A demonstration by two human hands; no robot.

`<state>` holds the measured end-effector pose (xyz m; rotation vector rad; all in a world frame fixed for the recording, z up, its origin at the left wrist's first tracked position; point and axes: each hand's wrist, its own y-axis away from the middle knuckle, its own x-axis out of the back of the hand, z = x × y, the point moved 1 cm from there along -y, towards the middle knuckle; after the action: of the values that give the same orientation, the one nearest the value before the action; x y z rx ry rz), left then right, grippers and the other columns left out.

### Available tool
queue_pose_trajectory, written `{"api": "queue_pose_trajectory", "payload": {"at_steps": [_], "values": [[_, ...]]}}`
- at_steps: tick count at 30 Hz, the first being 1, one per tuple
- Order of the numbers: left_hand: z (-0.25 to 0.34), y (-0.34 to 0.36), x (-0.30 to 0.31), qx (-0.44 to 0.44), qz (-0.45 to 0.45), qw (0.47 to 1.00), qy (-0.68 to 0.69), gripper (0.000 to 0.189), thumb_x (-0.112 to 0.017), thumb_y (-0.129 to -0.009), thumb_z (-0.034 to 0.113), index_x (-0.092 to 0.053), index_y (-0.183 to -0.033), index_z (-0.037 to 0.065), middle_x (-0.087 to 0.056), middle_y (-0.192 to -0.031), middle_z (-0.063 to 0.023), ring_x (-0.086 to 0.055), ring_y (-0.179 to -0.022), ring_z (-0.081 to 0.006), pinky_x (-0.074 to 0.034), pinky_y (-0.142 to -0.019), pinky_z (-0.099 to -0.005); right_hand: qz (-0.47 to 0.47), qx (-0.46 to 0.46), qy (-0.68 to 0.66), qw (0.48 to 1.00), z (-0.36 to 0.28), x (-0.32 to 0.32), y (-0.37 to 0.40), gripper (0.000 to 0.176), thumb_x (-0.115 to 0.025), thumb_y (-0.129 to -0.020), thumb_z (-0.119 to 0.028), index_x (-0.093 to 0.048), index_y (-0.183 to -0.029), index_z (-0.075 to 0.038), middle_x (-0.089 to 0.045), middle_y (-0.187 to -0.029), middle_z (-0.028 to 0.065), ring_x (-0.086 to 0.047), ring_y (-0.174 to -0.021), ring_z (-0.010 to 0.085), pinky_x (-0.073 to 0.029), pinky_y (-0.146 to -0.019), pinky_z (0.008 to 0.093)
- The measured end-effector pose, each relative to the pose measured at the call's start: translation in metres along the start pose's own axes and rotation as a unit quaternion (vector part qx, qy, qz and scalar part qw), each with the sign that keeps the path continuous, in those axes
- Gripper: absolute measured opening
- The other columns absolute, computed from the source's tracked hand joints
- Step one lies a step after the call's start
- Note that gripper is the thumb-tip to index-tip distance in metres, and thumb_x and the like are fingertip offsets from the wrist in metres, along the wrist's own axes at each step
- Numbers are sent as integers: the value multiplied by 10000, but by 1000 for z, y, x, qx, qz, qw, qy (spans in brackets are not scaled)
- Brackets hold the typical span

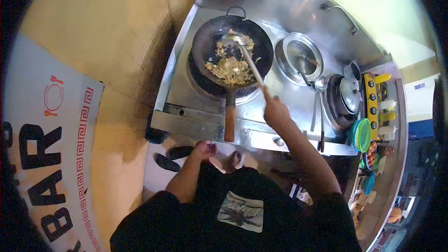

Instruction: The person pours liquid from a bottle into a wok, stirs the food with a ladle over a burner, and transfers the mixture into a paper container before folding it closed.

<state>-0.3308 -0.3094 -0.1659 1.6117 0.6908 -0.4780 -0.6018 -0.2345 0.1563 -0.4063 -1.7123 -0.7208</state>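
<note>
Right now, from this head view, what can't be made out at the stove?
Head view only:
- Left hand: small and dim by the stove front; open or shut is unclear.
- Right hand fingers on the ladle: hidden behind the hand's back.
- Any flame beneath the wok: covered by the wok.
- What lies under the steel lid: hidden by it.
- Bottles at the right edge: too small and warped.

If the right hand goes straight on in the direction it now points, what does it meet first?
The right hand points along its ladle toward the wok. It would probably meet the wok's near rim first, then the fried rice; height is unclear.
</note>
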Motion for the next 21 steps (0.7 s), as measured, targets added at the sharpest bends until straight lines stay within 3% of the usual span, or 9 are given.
{"api": "queue_pose_trajectory", "payload": {"at_steps": [3,5,7,10,12,13,15,19,21], "values": [[12,75,-75,125,-80,902,-405,402,-413,-929,370,-527,-1014,-7,-607,-927,-153,-597,-822,-230,-508,-683,-385,-66,53,8,996,-18,23,41,639,-441,-817,-36,-176,-1399,-39,-558,-866,300,-607,-707,423,-503,-621,499],[-1,117,-178,93,-176,900,-387,430,-479,-900,410,-535,-1013,-1,-607,-921,-123,-604,-778,-225,-506,-673,-384,-80,40,60,994,-9,34,78,634,-436,-822,-43,-178,-1402,-50,-562,-863,296,-613,-694,409,-506,-610,496],[-8,58,-211,115,-131,947,-270,386,-534,-869,410,-569,-918,28,-613,-817,-86,-597,-677,-209,-505,-652,-371,-88,17,129,988,-5,37,82,520,-393,-876,-119,-261,-1368,-16,-582,-852,236,-631,-641,361,-530,-576,449],[-42,66,-243,-120,-94,873,-463,270,-555,-851,289,-521,-678,84,-545,-582,-66,-519,-509,-174,-448,-516,-327,-45,42,47,997,13,29,41,523,-417,-855,-100,-283,-1352,-13,-611,-794,237,-625,-630,354,-517,-543,440],[-41,171,-270,11,-297,901,-317,231,-540,-847,227,-497,-673,80,-513,-567,-59,-488,-492,-172,-412,-483,-307,-159,25,48,986,-4,89,82,655,-497,-742,-24,-262,-1353,10,-602,-821,268,-607,-711,391,-481,-621,479],[-43,190,-277,3,-306,896,-323,231,-540,-847,227,-497,-673,80,-513,-567,-59,-488,-492,-172,-412,-483,-307,-134,39,89,986,-6,107,116,658,-512,-745,-34,-264,-1353,6,-602,-839,261,-608,-735,390,-484,-634,472],[-59,215,-265,47,-141,952,-269,219,-522,-847,201,-484,-677,68,-486,-565,-51,-480,-504,-166,-408,-483,-287,-129,60,130,981,-9,125,139,661,-527,-747,-45,-266,-1353,1,-602,-858,253,-610,-758,389,-488,-646,466],[-68,251,-298,61,-103,981,-153,186,-510,-855,133,-483,-689,55,-486,-599,-48,-492,-551,-173,-433,-502,-304,-163,72,112,978,-9,127,124,729,-573,-751,-88,-208,-1372,26,-603,-868,231,-606,-730,361,-493,-664,438],[-66,256,-280,-10,-164,953,-253,161,-518,-848,116,-493,-703,51,-499,-601,-51,-501,-545,-171,-444,-510,-306,-207,75,105,970,-5,120,134,630,-492,-814,-116,-232,-1375,2,-607,-846,232,-613,-703,368,-502,-632,456]]}}
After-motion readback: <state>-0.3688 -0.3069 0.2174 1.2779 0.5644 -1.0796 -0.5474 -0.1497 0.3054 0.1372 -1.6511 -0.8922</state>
